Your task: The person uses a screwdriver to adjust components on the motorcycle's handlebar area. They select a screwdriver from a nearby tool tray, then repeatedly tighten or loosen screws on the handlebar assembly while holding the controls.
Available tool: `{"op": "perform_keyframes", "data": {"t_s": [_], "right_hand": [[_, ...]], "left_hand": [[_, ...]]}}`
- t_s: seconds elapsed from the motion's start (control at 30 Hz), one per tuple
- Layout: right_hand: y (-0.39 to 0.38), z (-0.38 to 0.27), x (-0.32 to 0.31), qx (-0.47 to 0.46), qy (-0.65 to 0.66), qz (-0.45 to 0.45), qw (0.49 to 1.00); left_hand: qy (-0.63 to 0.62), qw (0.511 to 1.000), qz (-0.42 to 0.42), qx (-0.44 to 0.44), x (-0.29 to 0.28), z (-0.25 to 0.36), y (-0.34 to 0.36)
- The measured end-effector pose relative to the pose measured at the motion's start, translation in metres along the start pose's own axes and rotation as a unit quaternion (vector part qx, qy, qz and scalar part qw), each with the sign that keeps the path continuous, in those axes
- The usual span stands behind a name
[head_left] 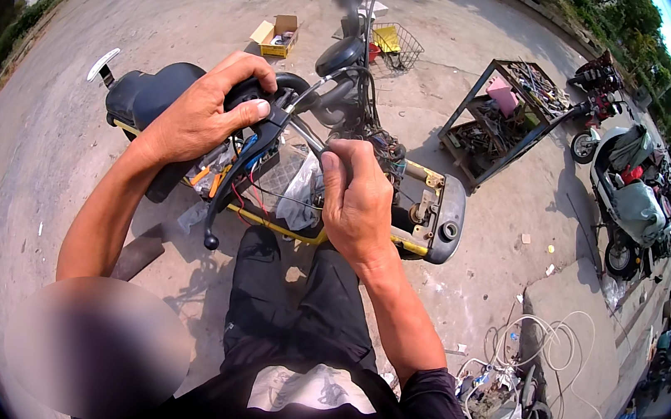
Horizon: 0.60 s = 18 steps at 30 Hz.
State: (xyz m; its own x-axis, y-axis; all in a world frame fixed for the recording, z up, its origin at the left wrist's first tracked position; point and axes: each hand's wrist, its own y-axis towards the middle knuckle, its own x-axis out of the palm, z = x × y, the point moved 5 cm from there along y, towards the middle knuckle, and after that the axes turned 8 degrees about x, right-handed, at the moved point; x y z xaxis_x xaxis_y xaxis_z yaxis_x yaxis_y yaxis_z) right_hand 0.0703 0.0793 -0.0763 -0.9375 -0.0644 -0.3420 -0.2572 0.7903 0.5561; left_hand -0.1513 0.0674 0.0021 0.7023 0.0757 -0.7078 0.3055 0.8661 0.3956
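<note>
An electric scooter with a yellow frame stands in front of me, its body panels off and its wiring bare. My left hand [219,103] is closed at the end of the handlebar [305,97], its thumb pressing on the mount of a black brake lever [226,192]. The lever hangs down toward me, ending in a ball tip. In the fingers of my right hand [356,202] is what looks like a screwdriver [307,134]. Its metal shaft points at the lever mount; the handle is hidden in my grip. Below, orange-handled pliers [213,182] lie in the frame beside loose wires.
The black seat [153,95] is at the left. Beyond the scooter are a yellow box [276,49] and a wire basket [405,48]. A metal tool cart [479,135] stands right, with another scooter [634,196] farther off. White hose [558,337] and scrap lie at lower right.
</note>
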Motion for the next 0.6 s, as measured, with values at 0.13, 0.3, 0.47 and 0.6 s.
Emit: {"op": "perform_keyframes", "data": {"t_s": [0.13,0.3,0.47,0.6], "right_hand": [[0.001,-0.010,0.000,-0.126,0.014,0.019,0.992],[0.004,-0.009,-0.003,0.030,0.041,0.039,0.998],[0.000,-0.002,0.002,-0.061,0.004,0.026,0.998],[-0.001,-0.001,0.005,-0.100,0.054,0.006,0.994]], "left_hand": [[-0.001,1.000,0.003,0.001,-0.001,0.002,-0.001],[-0.010,1.000,0.005,0.005,0.001,0.000,0.000],[0.003,1.000,0.003,0.002,-0.001,0.002,0.000],[-0.004,1.000,0.003,-0.005,-0.001,0.003,0.000]]}}
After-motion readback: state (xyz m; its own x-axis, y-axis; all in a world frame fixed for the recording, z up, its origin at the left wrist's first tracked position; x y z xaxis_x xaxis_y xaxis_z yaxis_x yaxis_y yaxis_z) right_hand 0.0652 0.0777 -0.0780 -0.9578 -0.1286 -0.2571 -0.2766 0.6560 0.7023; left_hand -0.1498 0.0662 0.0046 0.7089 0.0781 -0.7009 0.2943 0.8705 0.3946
